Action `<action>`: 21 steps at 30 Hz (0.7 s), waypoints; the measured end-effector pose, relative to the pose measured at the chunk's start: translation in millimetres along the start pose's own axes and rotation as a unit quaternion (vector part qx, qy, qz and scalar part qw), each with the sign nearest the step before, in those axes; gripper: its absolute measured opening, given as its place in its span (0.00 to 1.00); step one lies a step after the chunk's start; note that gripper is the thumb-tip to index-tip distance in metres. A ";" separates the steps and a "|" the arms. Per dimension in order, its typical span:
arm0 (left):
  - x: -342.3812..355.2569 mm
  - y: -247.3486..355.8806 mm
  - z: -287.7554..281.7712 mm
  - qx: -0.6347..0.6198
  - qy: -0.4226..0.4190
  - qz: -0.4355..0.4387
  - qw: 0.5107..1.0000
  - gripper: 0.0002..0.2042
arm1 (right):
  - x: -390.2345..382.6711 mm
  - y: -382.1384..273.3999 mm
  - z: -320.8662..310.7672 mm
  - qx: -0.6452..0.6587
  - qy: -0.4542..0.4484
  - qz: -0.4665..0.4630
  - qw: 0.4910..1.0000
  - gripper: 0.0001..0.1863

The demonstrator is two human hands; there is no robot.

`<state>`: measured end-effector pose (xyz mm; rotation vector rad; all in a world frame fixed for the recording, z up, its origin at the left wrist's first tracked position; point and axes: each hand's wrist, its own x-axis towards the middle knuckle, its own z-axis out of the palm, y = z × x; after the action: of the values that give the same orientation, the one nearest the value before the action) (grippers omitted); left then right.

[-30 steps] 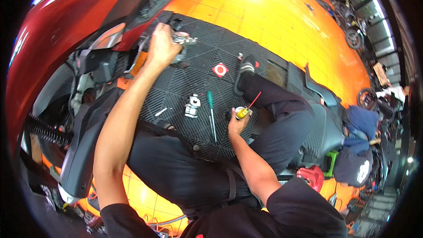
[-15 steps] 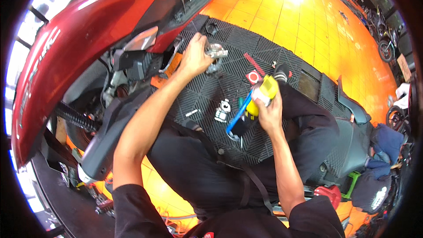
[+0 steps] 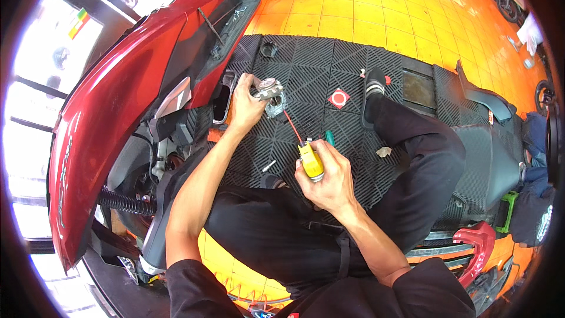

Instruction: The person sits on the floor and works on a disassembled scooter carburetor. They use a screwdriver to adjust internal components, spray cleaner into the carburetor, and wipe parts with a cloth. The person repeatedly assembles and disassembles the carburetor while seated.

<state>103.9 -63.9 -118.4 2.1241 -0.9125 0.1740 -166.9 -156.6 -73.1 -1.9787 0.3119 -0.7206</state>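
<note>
Beside the motorbike my left hand (image 3: 245, 101) is closed around a silver metal part (image 3: 269, 89), perhaps a throttle body, raised above the black mat. My right hand (image 3: 329, 176) grips a spray can (image 3: 311, 162) with a yellow top; most of its body is hidden by the fingers. A thin red straw (image 3: 292, 126) runs from the can toward the metal part, its tip close to the lower side. Whether anything sprays out cannot be seen.
The red motorbike (image 3: 112, 88) stands along the left. On the ribbed black mat (image 3: 306, 65) lie a red-and-white square (image 3: 339, 99), a green-handled tool (image 3: 329, 138) and a small bolt-like piece (image 3: 269, 166). A black seat (image 3: 482, 159) rests at right.
My right hand has come left and turned the spray can so its red straw faces the metal part. My left hand has shifted slightly left and down in the picture. The view has also shifted.
</note>
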 end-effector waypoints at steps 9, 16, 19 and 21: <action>-1.1 16.6 1.9 -0.004 -0.033 -0.005 0.999 0.25 | 0.3 4.0 4.1 -0.016 0.015 0.009 1.000 0.18; -2.3 15.6 3.3 0.019 -0.038 0.008 0.999 0.24 | -1.9 3.5 6.0 -0.018 0.011 0.014 1.000 0.17; -2.6 16.4 3.7 0.015 -0.031 0.025 0.999 0.22 | -2.3 4.6 5.9 -0.012 0.009 0.019 1.000 0.17; -3.2 15.1 4.4 0.012 -0.038 0.021 0.999 0.22 | -2.3 2.2 2.1 -0.011 -0.008 0.026 1.000 0.17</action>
<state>90.8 -71.6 -113.2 2.1474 -1.0043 0.1262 -167.3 -155.1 -76.6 -1.9879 0.3625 -0.6700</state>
